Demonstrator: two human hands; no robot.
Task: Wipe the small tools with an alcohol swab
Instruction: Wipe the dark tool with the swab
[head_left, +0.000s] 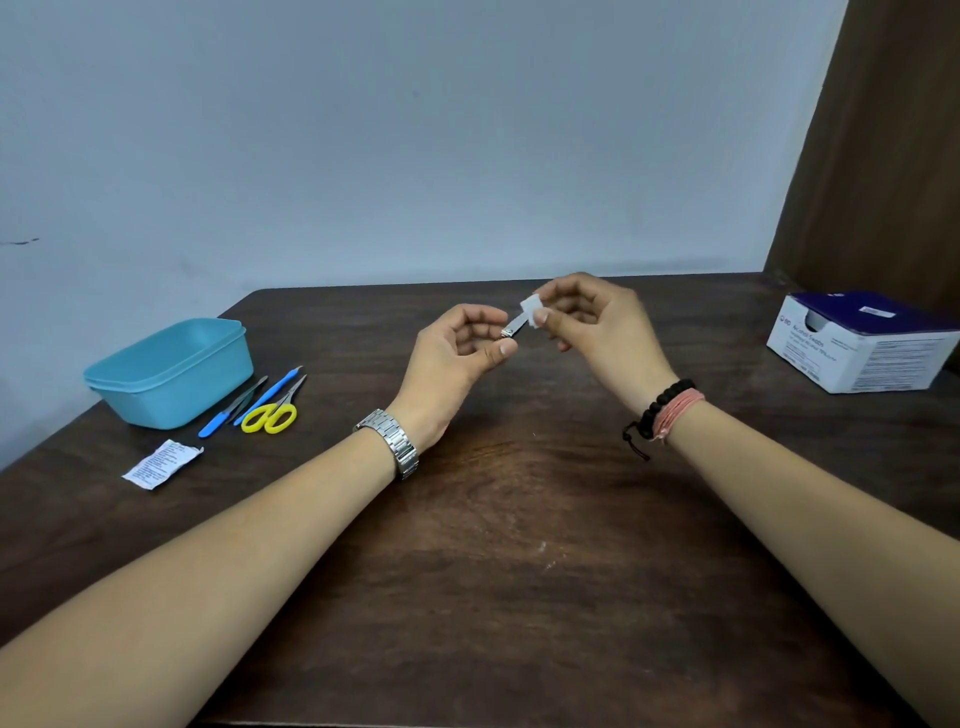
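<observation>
Both hands up over the dark wooden bench (519, 519), swab on a little metal tool.

The left hand (457, 358) has a small silver tool (514, 328), looks like a nail clipper, pinched at one end between thumb and fingertips, while the right hand (597, 322) is closed around a folded white swab (531, 307) that's touching the tool's other end. Off to the left on the bench: a blue tub (171, 371), and just beside it yellow scissors (272, 413), a blue-handled tool (249, 408) and tweezers (247, 397). A torn swab wrapper (161, 463) lies nearer the front edge. The swab box (862, 345) sits far right.
</observation>
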